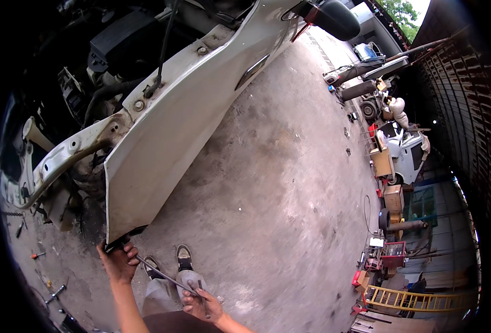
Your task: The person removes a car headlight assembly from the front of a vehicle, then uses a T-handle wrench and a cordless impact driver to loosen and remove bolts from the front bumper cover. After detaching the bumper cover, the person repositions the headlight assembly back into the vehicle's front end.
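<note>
A white car fender (165,147) slants across the upper left, with a dark strip along its lower front end. My left hand (122,265) is closed around that lower end, fingers curled at the dark strip. Lower right of it, my right hand (204,304) grips a T-handle wrench (165,274) by its crossbar. The wrench's long shaft runs up and left to my left hand. Its tip is hidden by the fingers there, so I cannot tell what it touches.
The open engine bay (90,83) lies behind the fender. Loose tools, including another T-handle wrench (56,295) and a screwdriver (38,256), lie on the floor at left. My shoes (184,257) stand below. Boxes, a yellow ladder (412,299) and clutter line the right side.
</note>
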